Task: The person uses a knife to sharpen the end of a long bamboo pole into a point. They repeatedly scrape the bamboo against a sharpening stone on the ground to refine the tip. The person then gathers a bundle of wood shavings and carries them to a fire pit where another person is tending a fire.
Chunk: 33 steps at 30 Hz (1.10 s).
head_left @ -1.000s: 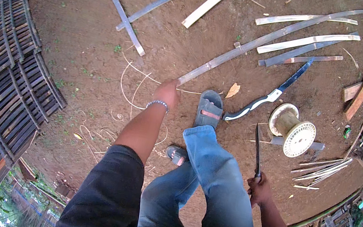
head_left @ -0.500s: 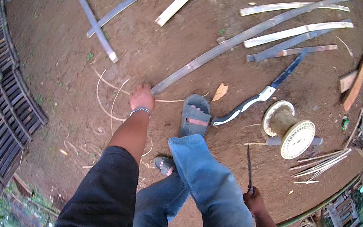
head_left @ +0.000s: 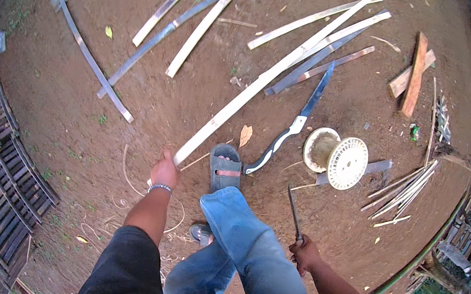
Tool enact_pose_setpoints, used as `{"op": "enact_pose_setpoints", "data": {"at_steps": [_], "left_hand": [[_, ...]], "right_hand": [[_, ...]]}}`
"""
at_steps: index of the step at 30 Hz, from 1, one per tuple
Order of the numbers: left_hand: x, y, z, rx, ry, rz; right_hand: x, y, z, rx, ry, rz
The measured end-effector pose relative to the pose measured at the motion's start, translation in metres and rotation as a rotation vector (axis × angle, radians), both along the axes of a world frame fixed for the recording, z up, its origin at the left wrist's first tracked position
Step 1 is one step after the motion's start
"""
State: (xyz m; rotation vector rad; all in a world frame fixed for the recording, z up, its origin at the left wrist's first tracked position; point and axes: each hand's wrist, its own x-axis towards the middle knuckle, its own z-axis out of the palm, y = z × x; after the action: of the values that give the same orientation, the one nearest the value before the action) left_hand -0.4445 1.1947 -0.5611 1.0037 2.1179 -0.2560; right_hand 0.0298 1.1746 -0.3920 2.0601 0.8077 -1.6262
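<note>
My left hand (head_left: 165, 170) is gripping the strip (head_left: 271, 75) by its end, near my foot (head_left: 225, 167). My right hand (head_left: 306, 254) is holding the knife (head_left: 294, 211). I'm likely steadying the strip; moving it is needing a tight hold.

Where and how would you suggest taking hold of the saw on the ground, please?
I'd probably grip the saw by its curved black-and-white handle, coming from the near side: it lies beside the forward sandal, while the dark blade points away.
</note>
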Motion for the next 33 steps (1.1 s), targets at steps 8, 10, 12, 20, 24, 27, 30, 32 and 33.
{"op": "enact_pose_setpoints", "data": {"at_steps": [8, 10, 12, 20, 24, 27, 30, 32, 33], "left_hand": [[0.034, -0.014, 0.227, 0.188, -0.093, 0.094], [0.046, -0.041, 0.277, 0.208, -0.067, 0.092], [0.055, -0.079, 0.331, 0.263, -0.034, 0.116], [0.110, -0.293, 0.465, 0.680, -0.010, 0.413], [0.121, -0.352, 0.452, 0.854, -0.108, 0.261], [0.152, -0.377, 0.461, 0.901, -0.092, 0.364], [0.184, -0.379, 0.469, 0.910, 0.089, 0.270], [0.209, -0.371, 0.484, 0.867, -0.012, 0.362], [0.226, -0.367, 0.495, 0.850, -0.119, 0.273]], "right_hand": [[-0.005, -0.031, 0.097, 0.195, 0.000, 0.222], [0.005, -0.049, 0.095, 0.333, 0.123, 0.443], [-0.007, -0.045, 0.133, 0.387, 0.195, 0.213], [-0.135, 0.001, 0.338, 0.559, 0.733, -0.241], [-0.148, -0.017, 0.399, 0.844, 1.002, -0.136], [-0.142, -0.043, 0.474, 0.999, 0.832, 0.288], [-0.127, -0.076, 0.536, 1.108, 0.854, 0.400], [-0.115, -0.086, 0.533, 1.337, 0.943, 0.545], [-0.102, -0.094, 0.534, 1.395, 0.936, 0.582]]}}
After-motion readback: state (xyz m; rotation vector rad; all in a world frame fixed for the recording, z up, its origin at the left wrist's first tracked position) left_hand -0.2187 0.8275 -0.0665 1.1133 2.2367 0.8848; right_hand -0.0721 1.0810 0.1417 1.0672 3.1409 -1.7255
